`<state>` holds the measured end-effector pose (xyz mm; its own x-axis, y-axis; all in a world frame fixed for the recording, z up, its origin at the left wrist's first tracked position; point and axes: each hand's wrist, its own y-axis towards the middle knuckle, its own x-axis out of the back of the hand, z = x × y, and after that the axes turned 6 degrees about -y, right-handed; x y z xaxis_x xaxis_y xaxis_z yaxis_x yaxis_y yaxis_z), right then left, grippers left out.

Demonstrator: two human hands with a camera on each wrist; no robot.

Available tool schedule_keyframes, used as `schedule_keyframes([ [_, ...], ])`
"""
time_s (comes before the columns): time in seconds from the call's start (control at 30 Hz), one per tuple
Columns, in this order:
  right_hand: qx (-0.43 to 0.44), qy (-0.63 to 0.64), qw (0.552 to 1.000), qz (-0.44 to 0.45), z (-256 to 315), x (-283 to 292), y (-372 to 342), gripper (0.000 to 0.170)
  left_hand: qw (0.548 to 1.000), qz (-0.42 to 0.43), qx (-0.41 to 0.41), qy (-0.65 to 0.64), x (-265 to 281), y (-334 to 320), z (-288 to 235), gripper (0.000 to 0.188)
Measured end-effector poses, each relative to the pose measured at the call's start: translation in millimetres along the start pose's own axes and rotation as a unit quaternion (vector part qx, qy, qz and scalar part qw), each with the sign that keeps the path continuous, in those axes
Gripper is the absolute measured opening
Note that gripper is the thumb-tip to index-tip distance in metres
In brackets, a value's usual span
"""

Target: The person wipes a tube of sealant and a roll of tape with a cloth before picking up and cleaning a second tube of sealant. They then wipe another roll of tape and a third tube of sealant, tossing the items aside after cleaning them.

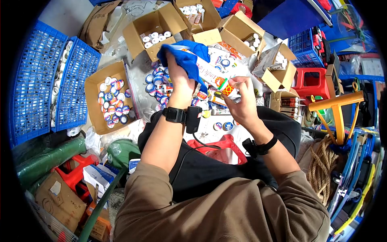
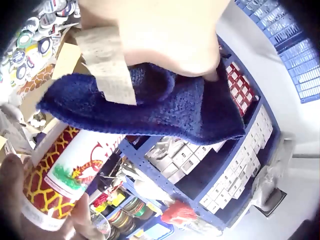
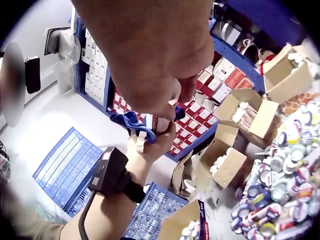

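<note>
My left hand (image 1: 180, 76) holds a bunched blue cloth (image 1: 188, 50) against the side of a printed white cartridge tube (image 1: 210, 71). A pale tag (image 2: 107, 65) hangs from the cloth in the left wrist view. Red-and-yellow net patterning and a green-and-red picture mark the tube's near end. There my right hand (image 1: 245, 103) grips the tube, its fingers (image 2: 12, 182) on either side of the white end rim in the left wrist view. Below the tube, many small round-ended cartridges (image 1: 155, 82) lie heaped. In the right wrist view the cloth and my own fingers hide most of the tube.
Open cardboard boxes with white-capped tubes stand at the back, one box (image 1: 137, 34) behind the heap. Another box (image 1: 94, 97) of cartridges is at left, beside blue crates (image 1: 38, 80). A red stool (image 1: 312, 80) and coiled rope (image 1: 322, 169) sit at right.
</note>
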<state>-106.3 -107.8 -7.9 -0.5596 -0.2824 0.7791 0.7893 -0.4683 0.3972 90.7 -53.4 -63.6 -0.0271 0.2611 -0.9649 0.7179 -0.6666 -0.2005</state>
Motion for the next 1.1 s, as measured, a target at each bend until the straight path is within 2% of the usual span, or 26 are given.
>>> schedule_keyframes([
  [0.07,-0.029,0.012,1.0,-0.003,7,-3,-2,0.047,0.99,-0.057,0.016,0.129,-5,-4,2,0.044],
  [0.1,-0.074,0.088,0.993,0.005,10,-7,-3,0.044,0.986,-0.066,0.001,0.152,-8,-6,4,0.044],
  [0.2,-0.257,0.26,0.928,0.075,19,-9,-3,0.034,0.99,-0.035,0.045,0.126,-29,-24,5,0.045],
  [0.23,-0.257,0.259,0.928,0.073,21,-10,-1,0.034,0.991,-0.021,0.055,0.117,-32,-29,6,0.045],
  [0.3,-0.294,0.452,0.837,0.09,22,-13,1,0.031,0.991,-0.006,0.073,0.111,-33,-34,9,0.047],
  [0.33,-0.295,0.453,0.837,0.091,23,-12,1,0.031,0.989,0.007,0.1,0.109,-30,-36,10,0.047],
  [0.4,-0.339,0.549,0.753,0.126,23,-8,2,0.038,0.982,-0.002,0.117,0.147,-24,-41,15,0.049],
  [0.43,-0.376,0.523,0.758,0.106,27,-9,4,0.049,0.977,0.017,0.118,0.179,-22,-44,18,0.05],
  [0.47,-0.385,0.544,0.739,0.095,23,-6,3,0.05,0.977,0.054,0.124,0.162,-23,-44,20,0.046],
  [0.53,-0.347,0.457,0.812,0.104,16,1,9,0.052,0.976,0.038,0.076,0.201,-25,-52,27,0.043],
  [0.57,-0.345,0.365,0.849,0.162,11,9,12,0.053,0.973,0.032,0.111,0.202,-24,-50,21,0.039],
  [0.6,-0.291,0.188,0.903,0.253,-1,22,21,0.049,0.969,0.035,0.132,0.204,-26,-50,15,0.038],
  [0.63,-0.263,0.049,0.921,0.285,-12,38,33,0.043,0.955,0.059,0.103,0.273,-24,-48,14,0.037],
  [0.67,-0.269,0.118,0.933,0.207,-23,44,37,0.036,0.934,0.083,0.072,0.341,-20,-43,14,0.037],
  [0.7,-0.289,0.192,0.933,0.1,-26,54,48,0.034,0.905,0.143,0.008,0.401,-18,-39,14,0.044],
  [0.73,-0.321,0.24,0.914,0.066,-27,67,59,0.038,0.905,0.143,0.007,0.401,-14,-37,11,0.044],
  [0.77,-0.265,0.233,0.935,0.021,-16,73,71,0.047,0.855,0.192,0.0,0.482,-15,-36,5,0.051],
  [0.8,-0.24,0.224,0.945,0.016,-9,79,81,0.058,0.795,0.237,-0.009,0.558,-16,-36,1,0.06],
  [0.83,-0.192,0.199,0.96,0.037,-10,76,86,0.062,0.766,0.226,-0.026,0.602,-19,-39,0,0.077],
  [0.87,-0.143,0.173,0.973,0.057,-9,73,90,0.066,0.785,0.247,-0.035,0.567,-23,-40,5,0.085],
  [0.9,-0.165,0.127,0.973,0.097,2,75,95,0.07,0.74,0.264,-0.029,0.618,-25,-43,3,0.086],
  [0.93,-0.126,0.064,0.986,0.089,1,70,99,0.066,0.69,0.28,-0.024,0.667,-27,-46,1,0.087],
  [1.0,-0.184,0.05,0.973,0.131,5,78,105,0.057,0.714,0.283,-0.033,0.64,-27,-51,6,0.089],
  [1.07,-0.154,0.171,0.973,0.031,-1,76,105,0.055,0.753,0.295,-0.015,0.588,-29,-50,8,0.089],
  [1.1,-0.184,0.197,0.963,0.019,1,85,106,0.055,0.754,0.294,-0.017,0.587,-27,-49,7,0.089],
])
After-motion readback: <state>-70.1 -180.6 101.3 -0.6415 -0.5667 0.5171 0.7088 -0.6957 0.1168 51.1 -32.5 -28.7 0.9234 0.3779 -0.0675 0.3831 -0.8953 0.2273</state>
